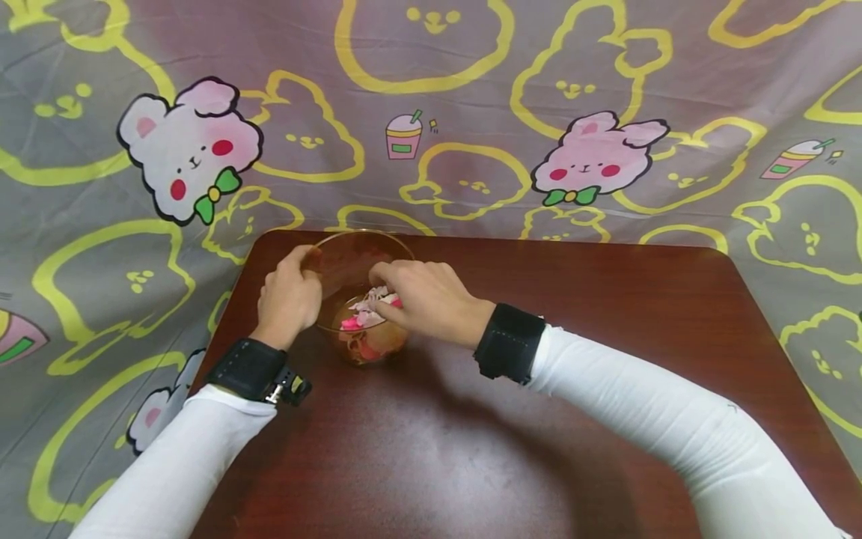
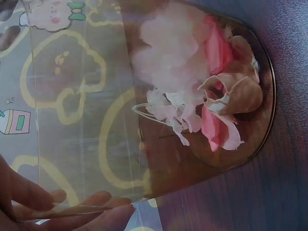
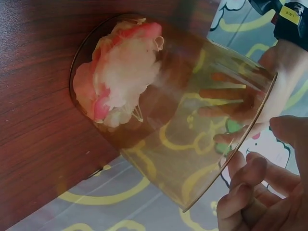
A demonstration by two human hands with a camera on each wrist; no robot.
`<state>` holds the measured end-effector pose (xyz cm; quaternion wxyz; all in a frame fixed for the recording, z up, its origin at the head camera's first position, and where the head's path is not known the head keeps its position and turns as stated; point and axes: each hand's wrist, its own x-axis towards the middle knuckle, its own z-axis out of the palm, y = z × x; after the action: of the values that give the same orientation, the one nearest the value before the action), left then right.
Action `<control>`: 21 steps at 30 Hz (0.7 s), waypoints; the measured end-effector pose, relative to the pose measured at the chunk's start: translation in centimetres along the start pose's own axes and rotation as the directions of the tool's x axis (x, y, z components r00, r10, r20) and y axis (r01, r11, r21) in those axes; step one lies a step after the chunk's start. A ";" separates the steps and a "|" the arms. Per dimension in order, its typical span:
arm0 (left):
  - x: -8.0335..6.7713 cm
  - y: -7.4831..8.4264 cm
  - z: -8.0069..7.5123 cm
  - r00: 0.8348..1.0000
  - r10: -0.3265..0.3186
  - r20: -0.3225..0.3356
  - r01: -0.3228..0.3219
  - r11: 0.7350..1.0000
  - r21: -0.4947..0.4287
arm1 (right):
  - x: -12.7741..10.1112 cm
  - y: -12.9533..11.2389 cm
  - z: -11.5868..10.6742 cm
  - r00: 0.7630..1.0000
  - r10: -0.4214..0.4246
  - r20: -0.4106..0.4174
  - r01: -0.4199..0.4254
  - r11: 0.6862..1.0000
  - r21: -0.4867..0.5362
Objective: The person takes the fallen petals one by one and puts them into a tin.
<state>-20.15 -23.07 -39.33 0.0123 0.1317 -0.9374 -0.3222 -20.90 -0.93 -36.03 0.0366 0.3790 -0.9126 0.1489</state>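
A see-through amber vase with a thin rim stands towards the left back of the table. My left hand grips its left side at the rim, and its fingers show through the wall in the right wrist view. Soft pink and white flower-like pieces, with thin pale loops among them, lie heaped at the bottom of the vase. My right hand is over the right side of the mouth. In the right wrist view its fingers are loosely bent at the rim, with nothing seen between them.
The dark red-brown table reaches back to a grey cloth printed with yellow outlines and cartoon bunnies. This cloth also hangs along both sides. Black bands circle both wrists over white sleeves.
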 end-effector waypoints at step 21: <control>0.1 0.0 0.1 1.000 0.001 -0.009 -0.001 1.000 0.015 | -1.0 3.7 -1.8 0.990 0.129 -0.065 -0.123 0.988 0.094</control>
<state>-20.25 -23.10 -39.41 0.0157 0.1328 -0.9397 -0.3147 -22.91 2.78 -35.43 0.0425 0.3164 -0.9252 0.2052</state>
